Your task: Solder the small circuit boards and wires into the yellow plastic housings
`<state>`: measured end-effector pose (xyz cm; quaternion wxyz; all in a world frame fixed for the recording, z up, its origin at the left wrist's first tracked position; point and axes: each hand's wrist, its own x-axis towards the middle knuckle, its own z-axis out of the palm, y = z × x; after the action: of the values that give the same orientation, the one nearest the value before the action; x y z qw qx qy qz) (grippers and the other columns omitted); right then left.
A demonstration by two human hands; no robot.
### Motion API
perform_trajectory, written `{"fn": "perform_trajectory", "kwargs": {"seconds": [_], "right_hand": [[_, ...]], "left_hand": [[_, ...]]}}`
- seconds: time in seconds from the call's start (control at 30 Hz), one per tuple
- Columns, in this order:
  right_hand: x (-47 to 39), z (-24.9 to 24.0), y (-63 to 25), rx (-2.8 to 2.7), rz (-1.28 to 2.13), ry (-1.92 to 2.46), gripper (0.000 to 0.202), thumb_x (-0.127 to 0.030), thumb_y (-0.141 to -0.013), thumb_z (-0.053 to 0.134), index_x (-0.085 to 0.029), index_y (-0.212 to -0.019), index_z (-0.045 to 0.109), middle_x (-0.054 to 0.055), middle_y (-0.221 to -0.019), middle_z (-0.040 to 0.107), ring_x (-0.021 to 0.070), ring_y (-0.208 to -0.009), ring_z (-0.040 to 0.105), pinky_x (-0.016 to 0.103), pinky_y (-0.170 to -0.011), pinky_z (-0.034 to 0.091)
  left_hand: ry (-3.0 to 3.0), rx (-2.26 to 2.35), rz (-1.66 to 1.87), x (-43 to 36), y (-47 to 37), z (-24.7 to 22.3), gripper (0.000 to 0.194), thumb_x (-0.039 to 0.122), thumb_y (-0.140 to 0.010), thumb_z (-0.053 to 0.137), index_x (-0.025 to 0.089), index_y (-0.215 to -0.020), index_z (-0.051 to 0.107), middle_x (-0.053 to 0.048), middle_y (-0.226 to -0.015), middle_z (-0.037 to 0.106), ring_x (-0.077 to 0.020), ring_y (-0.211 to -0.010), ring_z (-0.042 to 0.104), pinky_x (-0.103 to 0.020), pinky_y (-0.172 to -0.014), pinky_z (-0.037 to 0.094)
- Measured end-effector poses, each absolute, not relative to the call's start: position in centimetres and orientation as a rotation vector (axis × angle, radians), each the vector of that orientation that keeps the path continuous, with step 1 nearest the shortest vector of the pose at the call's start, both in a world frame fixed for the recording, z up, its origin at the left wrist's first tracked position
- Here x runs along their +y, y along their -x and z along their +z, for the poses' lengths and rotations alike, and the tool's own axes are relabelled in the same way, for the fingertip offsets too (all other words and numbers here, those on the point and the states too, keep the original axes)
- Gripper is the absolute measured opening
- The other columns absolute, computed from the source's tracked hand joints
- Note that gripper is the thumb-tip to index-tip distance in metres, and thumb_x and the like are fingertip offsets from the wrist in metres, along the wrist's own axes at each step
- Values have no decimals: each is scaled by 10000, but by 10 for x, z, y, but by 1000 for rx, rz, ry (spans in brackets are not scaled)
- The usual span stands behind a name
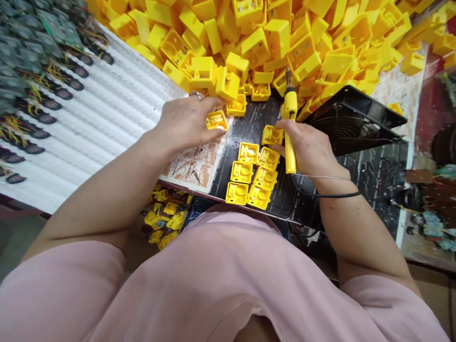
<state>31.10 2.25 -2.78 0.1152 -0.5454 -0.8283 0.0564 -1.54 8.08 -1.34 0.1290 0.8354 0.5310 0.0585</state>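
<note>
At eleven o'clock from the middle of the head view, the left hand [188, 118] pinches a small open case [216, 124] between thumb and fingers. Toward two o'clock, the right hand [311, 145] is closed around a yellow soldering gun [290, 102], its metal tip pointing to twelve. Its fingertips also reach the edge of a second open case [271, 136]; whether they press on it, I cannot tell. Six more yellow cases [242, 172] stand in two columns on the black mat [217, 184], at seven o'clock from that second case. A heap of yellow housings [256, 45] fills twelve o'clock, a black fan [351, 118] sits beyond the right hand, and circuit boards [59, 28] with wired round speakers [46, 117] lie toward ten.
</note>
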Motion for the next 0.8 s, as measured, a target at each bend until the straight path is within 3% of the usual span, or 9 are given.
{"fn": "perform_trajectory", "kwargs": {"seconds": [0.1,0.3,0.43,0.5,0.53,0.6,0.67,0.73,0.8], "right_hand": [[25,-30,-306,-2435,194,1564,411,-567,-1131,591,-273,-1404,680,105,-1208,844,319,-1022,805,395,-774,593],[23,-33,-305,-2392,184,1510,371,-540,-1148,577,-259,-1364,686,106,-1136,851,309,-984,821,418,-821,645],[-10,-20,-314,-2303,133,1473,335,-517,-1170,541,-301,-1387,677,109,-1256,847,341,-1167,839,518,-1006,698],[-36,-13,-317,-2252,100,1406,355,-536,-1125,653,-335,-1417,663,127,-1307,839,380,-1199,840,583,-1026,720],[-49,-12,-317,-2246,104,1370,417,-529,-1084,731,-348,-1451,651,149,-1315,835,405,-1190,844,605,-1008,735],[-73,-16,-318,-2234,188,1246,609,-486,-1011,830,-445,-1569,591,147,-1255,848,454,-1112,859,657,-886,767],[-88,-29,-320,-2189,278,1214,813,-452,-952,876,-590,-1663,509,104,-1156,867,495,-1032,863,702,-755,771],[-94,-44,-320,-2104,236,1149,905,-521,-860,926,-656,-1655,515,100,-1146,874,541,-954,851,722,-614,737],[-94,-55,-320,-2024,175,1113,891,-593,-837,929,-641,-1640,545,121,-1257,866,544,-996,846,731,-661,743]], "left_hand": [[-2463,1551,150,75,-15,-7,552,615,-1051,642,267,-1463,762,-113,-1276,826,-407,-1265,760,-526,-1062,600],[-2416,1591,47,61,-77,5,562,542,-1157,508,136,-1453,760,-239,-1418,787,-479,-1392,724,-584,-1148,545],[-2403,1481,176,51,-47,-3,567,527,-1192,393,167,-1237,829,-186,-1241,844,-394,-1293,788,-534,-1157,576],[-2377,1414,369,36,-20,-13,568,487,-1196,332,202,-1291,814,-171,-1350,821,-347,-1352,767,-515,-1203,569],[-2353,1365,484,26,-10,-20,570,483,-1194,319,210,-1392,778,-175,-1482,775,-335,-1435,725,-523,-1252,548],[-2245,1256,637,3,0,-35,656,539,-1192,291,181,-1638,612,-212,-1778,551,-333,-1674,529,-575,-1377,445],[-2103,1163,608,-13,-9,-49,853,695,-1167,270,113,-1770,428,-273,-1892,347,-323,-1807,312,-588,-1463,313],[-1947,1148,568,-16,-31,-61,1011,783,-1128,266,58,-1832,271,-263,-1951,158,-305,-1856,123,-529,-1514,185],[-1760,1208,611,-9,-57,-67,1040,803,-1112,197,61,-1840,228,-244,-1958,155,-268,-1859,85,-449,-1524,142]]}}
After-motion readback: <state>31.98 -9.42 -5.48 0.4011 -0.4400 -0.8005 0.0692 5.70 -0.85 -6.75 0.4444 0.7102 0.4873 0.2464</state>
